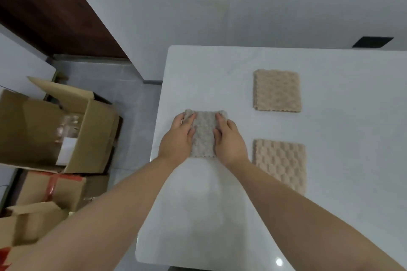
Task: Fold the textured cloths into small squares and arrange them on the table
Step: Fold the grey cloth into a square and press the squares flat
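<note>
A grey textured cloth point(203, 134), folded to a small square, lies near the left edge of the white table point(330, 182). My left hand point(177, 138) covers its left side and my right hand point(229, 141) its right side, fingers curled over the far corners, palms pressing down. Two beige textured cloths lie folded to the right: one farther back point(277, 90), one nearer point(280, 165), partly hidden by my right forearm.
Open cardboard boxes point(55, 132) are stacked on the floor to the left of the table. A white wall runs behind the table, with a dark opening point(372, 42) at the back right. The table's left edge is just beside my left hand.
</note>
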Action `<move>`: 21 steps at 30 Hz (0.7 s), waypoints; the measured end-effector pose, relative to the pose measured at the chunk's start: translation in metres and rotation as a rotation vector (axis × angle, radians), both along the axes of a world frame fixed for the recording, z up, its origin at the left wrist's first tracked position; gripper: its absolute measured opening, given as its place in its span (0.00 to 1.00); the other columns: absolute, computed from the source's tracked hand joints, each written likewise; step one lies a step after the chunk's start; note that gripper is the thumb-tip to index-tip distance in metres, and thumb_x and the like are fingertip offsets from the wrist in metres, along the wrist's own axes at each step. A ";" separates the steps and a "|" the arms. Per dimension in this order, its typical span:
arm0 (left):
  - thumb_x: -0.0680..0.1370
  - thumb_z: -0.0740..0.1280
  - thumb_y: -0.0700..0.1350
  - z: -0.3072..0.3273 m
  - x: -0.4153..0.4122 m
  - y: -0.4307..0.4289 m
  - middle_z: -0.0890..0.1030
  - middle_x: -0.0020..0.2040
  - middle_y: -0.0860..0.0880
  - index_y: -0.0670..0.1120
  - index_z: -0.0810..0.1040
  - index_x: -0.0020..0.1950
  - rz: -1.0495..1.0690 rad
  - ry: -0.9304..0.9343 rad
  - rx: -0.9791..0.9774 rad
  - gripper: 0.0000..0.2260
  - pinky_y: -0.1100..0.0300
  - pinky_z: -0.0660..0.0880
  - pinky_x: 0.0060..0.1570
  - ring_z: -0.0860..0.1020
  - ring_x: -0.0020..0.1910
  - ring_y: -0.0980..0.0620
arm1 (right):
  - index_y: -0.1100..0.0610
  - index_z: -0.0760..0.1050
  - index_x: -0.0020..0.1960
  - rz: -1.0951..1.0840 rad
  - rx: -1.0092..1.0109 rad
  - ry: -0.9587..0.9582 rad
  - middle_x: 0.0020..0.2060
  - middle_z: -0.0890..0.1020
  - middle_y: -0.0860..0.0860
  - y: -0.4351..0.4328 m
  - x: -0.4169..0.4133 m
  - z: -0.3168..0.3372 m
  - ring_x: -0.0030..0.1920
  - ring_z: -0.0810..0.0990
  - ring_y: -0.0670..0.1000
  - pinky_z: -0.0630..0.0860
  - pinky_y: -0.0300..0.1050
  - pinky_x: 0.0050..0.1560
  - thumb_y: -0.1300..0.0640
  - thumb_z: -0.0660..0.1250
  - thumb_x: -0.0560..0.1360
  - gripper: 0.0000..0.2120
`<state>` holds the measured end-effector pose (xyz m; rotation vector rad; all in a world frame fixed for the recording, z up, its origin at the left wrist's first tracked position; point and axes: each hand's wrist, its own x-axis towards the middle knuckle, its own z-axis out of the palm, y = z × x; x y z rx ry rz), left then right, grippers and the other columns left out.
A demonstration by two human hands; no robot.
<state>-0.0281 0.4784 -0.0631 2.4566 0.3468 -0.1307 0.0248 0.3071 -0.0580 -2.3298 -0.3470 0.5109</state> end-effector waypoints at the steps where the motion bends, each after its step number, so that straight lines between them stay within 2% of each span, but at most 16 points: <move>1: 0.86 0.58 0.45 -0.005 0.004 0.007 0.61 0.80 0.48 0.50 0.66 0.80 -0.014 0.004 0.005 0.21 0.55 0.73 0.66 0.72 0.71 0.50 | 0.53 0.59 0.81 -0.009 -0.019 -0.001 0.68 0.71 0.56 0.008 0.003 -0.005 0.57 0.77 0.57 0.77 0.54 0.57 0.54 0.53 0.86 0.24; 6: 0.86 0.56 0.46 -0.015 0.020 0.022 0.58 0.81 0.47 0.50 0.63 0.81 -0.066 0.062 0.061 0.22 0.56 0.72 0.63 0.72 0.71 0.46 | 0.51 0.56 0.82 -0.021 -0.101 -0.018 0.72 0.67 0.56 0.025 0.009 -0.021 0.58 0.78 0.58 0.78 0.55 0.55 0.53 0.53 0.85 0.25; 8: 0.86 0.56 0.47 -0.017 0.022 0.025 0.58 0.80 0.49 0.52 0.61 0.81 -0.048 0.114 0.087 0.23 0.54 0.74 0.57 0.74 0.69 0.44 | 0.49 0.55 0.82 -0.026 -0.148 -0.025 0.75 0.64 0.55 0.029 0.007 -0.023 0.55 0.79 0.59 0.79 0.55 0.49 0.52 0.52 0.85 0.25; 10: 0.85 0.57 0.50 -0.020 0.019 0.026 0.60 0.80 0.51 0.55 0.63 0.80 -0.025 0.096 0.132 0.22 0.53 0.74 0.53 0.73 0.69 0.46 | 0.47 0.53 0.82 -0.024 -0.250 -0.036 0.77 0.61 0.54 0.033 0.004 -0.024 0.49 0.79 0.59 0.75 0.50 0.41 0.51 0.51 0.86 0.25; 12: 0.85 0.58 0.51 -0.023 0.016 0.028 0.59 0.80 0.47 0.56 0.66 0.78 -0.048 0.083 0.242 0.21 0.48 0.76 0.52 0.71 0.69 0.44 | 0.46 0.52 0.82 0.012 -0.373 -0.061 0.77 0.59 0.54 0.037 0.001 -0.022 0.51 0.78 0.59 0.71 0.48 0.39 0.50 0.52 0.85 0.26; 14: 0.85 0.58 0.52 -0.022 0.016 0.031 0.57 0.81 0.42 0.54 0.67 0.78 -0.063 0.086 0.325 0.21 0.45 0.76 0.56 0.70 0.67 0.41 | 0.47 0.54 0.81 0.015 -0.463 -0.132 0.78 0.57 0.59 0.037 0.001 -0.019 0.58 0.75 0.62 0.73 0.51 0.42 0.51 0.57 0.84 0.27; 16: 0.84 0.58 0.52 -0.019 0.016 0.036 0.57 0.81 0.41 0.49 0.67 0.78 -0.118 0.008 0.395 0.22 0.45 0.72 0.63 0.69 0.69 0.40 | 0.50 0.58 0.81 0.005 -0.511 -0.308 0.79 0.59 0.62 0.032 0.003 -0.018 0.63 0.72 0.64 0.74 0.57 0.52 0.50 0.59 0.84 0.27; 18: 0.85 0.58 0.52 -0.020 0.017 0.043 0.59 0.82 0.43 0.45 0.66 0.79 -0.252 -0.086 0.435 0.23 0.45 0.67 0.68 0.66 0.75 0.42 | 0.53 0.60 0.81 0.081 -0.496 -0.426 0.80 0.59 0.59 0.027 0.007 -0.018 0.70 0.69 0.63 0.69 0.59 0.63 0.48 0.56 0.85 0.26; 21: 0.85 0.55 0.54 -0.027 0.021 0.046 0.59 0.82 0.44 0.42 0.62 0.81 -0.409 -0.112 0.460 0.27 0.46 0.61 0.76 0.60 0.80 0.44 | 0.59 0.59 0.81 0.306 -0.446 -0.438 0.81 0.59 0.55 0.028 0.012 -0.023 0.79 0.60 0.59 0.62 0.60 0.75 0.46 0.49 0.86 0.28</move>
